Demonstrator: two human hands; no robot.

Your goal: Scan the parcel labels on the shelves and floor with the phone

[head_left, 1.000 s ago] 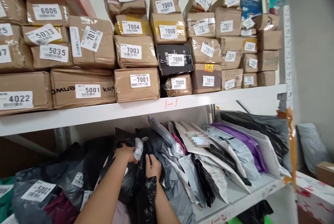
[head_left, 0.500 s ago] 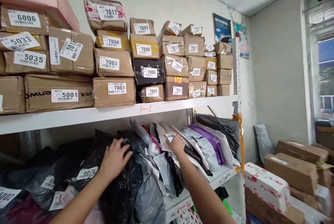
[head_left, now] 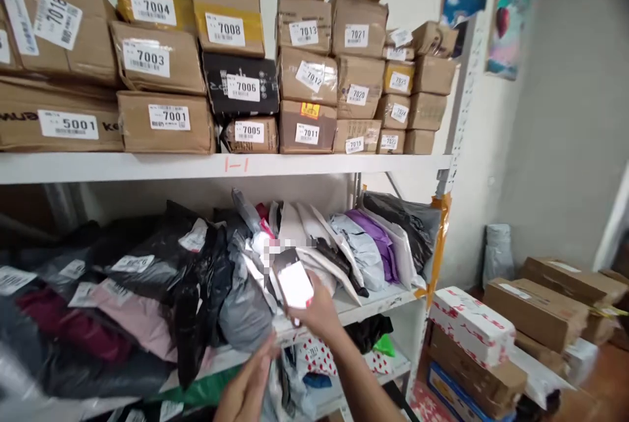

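A smartphone (head_left: 295,286) with a bright white screen is in my right hand (head_left: 319,314), the fingers wrapped round it. It is held in front of the grey and white mailing bags on the middle shelf. My left hand (head_left: 249,376) is lower, below that shelf's front edge, seen edge-on and a little blurred. Its fingers look stretched out, with nothing visible in them. Nearest above it hangs a grey plastic parcel bag (head_left: 246,314). Left of that droops a black parcel bag (head_left: 189,337). A purple bag (head_left: 376,242) stands further right in the row.
Numbered cardboard boxes (head_left: 164,122) are stacked along the upper white shelf (head_left: 295,165). More bagged parcels lie below, including a heart-patterned one (head_left: 319,356). At right, a red-and-white box (head_left: 472,324) and several brown cartons (head_left: 535,310) are piled on the floor. An orange-taped post (head_left: 439,238) ends the rack.
My left hand has left the black bags and dropped low toward the middle. My right hand has drawn the phone back and down, its screen now facing me. The view has shifted right and down.
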